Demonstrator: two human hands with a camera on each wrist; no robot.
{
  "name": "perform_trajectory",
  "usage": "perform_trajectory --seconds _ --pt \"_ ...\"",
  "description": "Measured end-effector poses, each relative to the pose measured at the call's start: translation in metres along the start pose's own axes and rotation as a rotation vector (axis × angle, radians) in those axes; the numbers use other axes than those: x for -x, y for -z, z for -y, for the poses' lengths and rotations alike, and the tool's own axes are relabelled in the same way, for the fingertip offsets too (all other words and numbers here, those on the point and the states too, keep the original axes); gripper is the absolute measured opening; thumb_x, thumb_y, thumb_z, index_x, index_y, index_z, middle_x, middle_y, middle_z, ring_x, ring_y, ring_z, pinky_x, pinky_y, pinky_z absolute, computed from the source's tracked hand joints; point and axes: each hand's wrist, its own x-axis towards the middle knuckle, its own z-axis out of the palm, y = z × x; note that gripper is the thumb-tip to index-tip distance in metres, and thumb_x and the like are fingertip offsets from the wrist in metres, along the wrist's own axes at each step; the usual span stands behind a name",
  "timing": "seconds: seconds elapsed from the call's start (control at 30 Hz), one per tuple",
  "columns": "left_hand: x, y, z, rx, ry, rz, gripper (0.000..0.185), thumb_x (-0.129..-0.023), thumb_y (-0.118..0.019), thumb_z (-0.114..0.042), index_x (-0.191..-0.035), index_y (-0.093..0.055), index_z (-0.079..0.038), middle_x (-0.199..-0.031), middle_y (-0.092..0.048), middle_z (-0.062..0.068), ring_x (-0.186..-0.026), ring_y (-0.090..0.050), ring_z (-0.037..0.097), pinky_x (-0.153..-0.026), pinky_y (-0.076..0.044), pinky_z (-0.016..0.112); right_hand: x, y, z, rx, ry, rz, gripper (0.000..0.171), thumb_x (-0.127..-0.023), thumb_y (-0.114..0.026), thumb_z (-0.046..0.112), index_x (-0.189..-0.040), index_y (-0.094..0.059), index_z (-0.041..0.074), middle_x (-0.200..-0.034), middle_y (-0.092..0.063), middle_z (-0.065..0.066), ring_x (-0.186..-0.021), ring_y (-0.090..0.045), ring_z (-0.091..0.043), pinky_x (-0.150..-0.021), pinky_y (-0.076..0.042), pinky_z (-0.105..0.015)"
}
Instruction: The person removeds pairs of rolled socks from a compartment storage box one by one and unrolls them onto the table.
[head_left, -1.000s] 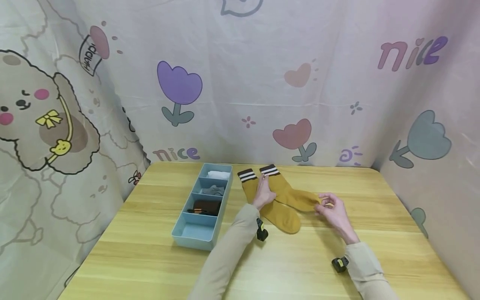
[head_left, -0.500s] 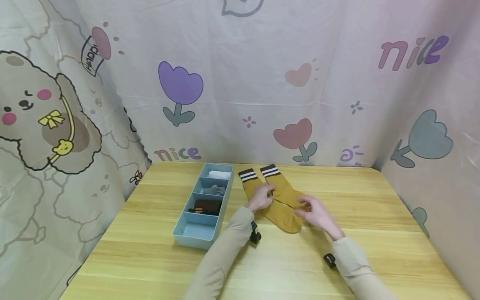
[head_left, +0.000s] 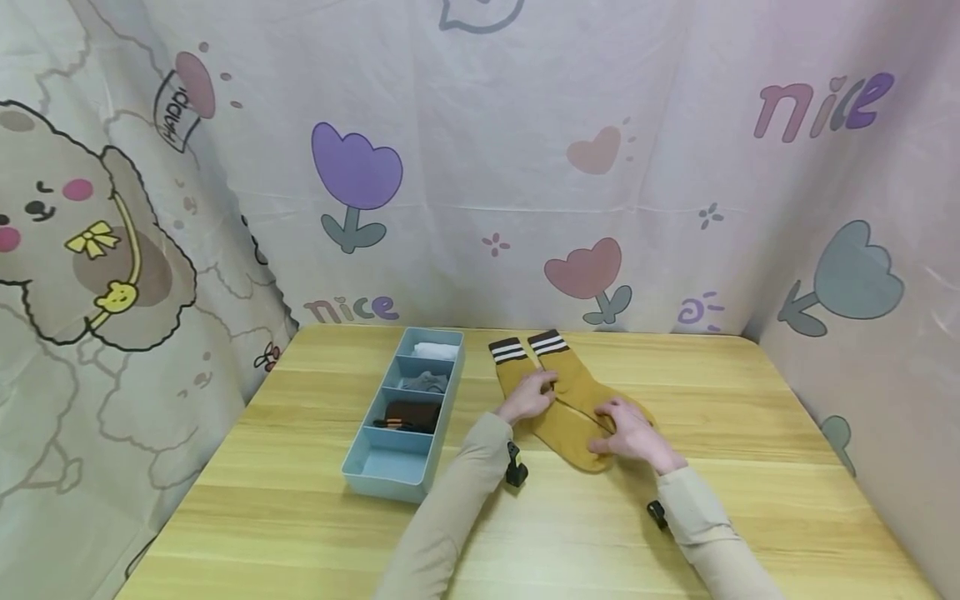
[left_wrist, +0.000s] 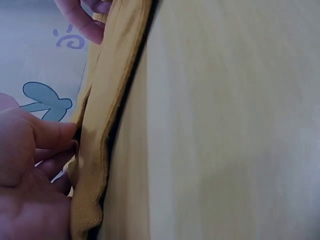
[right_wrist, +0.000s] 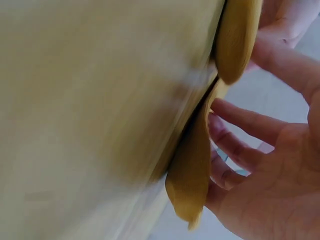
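Observation:
Two mustard-yellow socks with dark, white-striped cuffs lie side by side on the table, toes to the right. My left hand is on the near sock; in the left wrist view its thumb and finger pinch the fabric edge by the gap between the socks. Over the toe end, my right hand is spread, thumb on the near sock's toe and fingers on the far sock. From the right wrist view, those fingers look loosely extended against the sock's side. Part of the far sock's foot is hidden under this hand.
Left of the socks stands a light-blue organizer box with several compartments in a row. Its front one is bare; behind it sit a dark brown bundle, a grey cloth and a white one. A patterned curtain hangs behind.
My right hand has let go of the far sock's toe, which it pulled rightward earlier, and come left over both feet. My left hand has moved down the socks; both socks have shifted slightly right.

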Motion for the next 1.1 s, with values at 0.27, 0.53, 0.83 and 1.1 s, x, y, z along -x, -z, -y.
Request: perform_trajectory --seconds 0.27,0.53,0.83,1.1 --pt "-0.008 -0.013 -0.010 -0.086 -0.046 0.030 0.048 -0.101 -0.050 -0.011 -0.148 -0.047 -0.002 -0.160 -0.040 0.012 -0.155 -0.022 0.033 -0.128 -0.014 0.048 0.008 0.010 -0.012 0.052 -0.051 0.020 0.080 -0.070 -0.089 0.035 -0.132 -0.057 -0.005 -0.138 -0.050 -0.031 -0.128 -0.043 -0.054 -0.108 -0.037 -0.067" --pt "-0.014 -0.025 -0.025 -0.131 -0.057 0.036 0.048 -0.101 -0.049 -0.015 -0.148 -0.047 -0.005 -0.160 -0.041 0.010 -0.155 -0.023 0.032 -0.128 -0.013 0.046 0.015 0.020 -0.027 0.072 -0.096 0.019 0.085 -0.069 -0.089 0.041 -0.134 -0.056 -0.002 -0.141 -0.048 -0.031 -0.130 -0.040 -0.056 -0.106 -0.033 -0.072" --pt "-0.012 -0.035 -0.027 -0.161 -0.103 -0.033 0.044 -0.101 -0.052 -0.015 -0.144 -0.051 -0.006 -0.154 -0.050 0.011 -0.152 -0.030 0.033 -0.127 -0.020 0.047 0.019 0.025 -0.032 0.078 -0.121 0.033 0.084 -0.069 -0.090 0.041 -0.134 -0.056 -0.001 -0.143 -0.046 -0.032 -0.131 -0.038 -0.057 -0.104 -0.032 -0.077" --pt "0.003 -0.036 -0.038 -0.268 -0.056 -0.024 0.050 -0.105 -0.041 -0.038 -0.151 -0.046 -0.017 -0.157 -0.047 0.000 -0.144 -0.030 0.032 -0.120 -0.022 0.047 0.020 0.026 -0.033 0.102 -0.121 0.038 0.084 -0.070 -0.089 0.041 -0.135 -0.056 -0.001 -0.142 -0.047 -0.032 -0.130 -0.038 -0.058 -0.103 -0.033 -0.076"
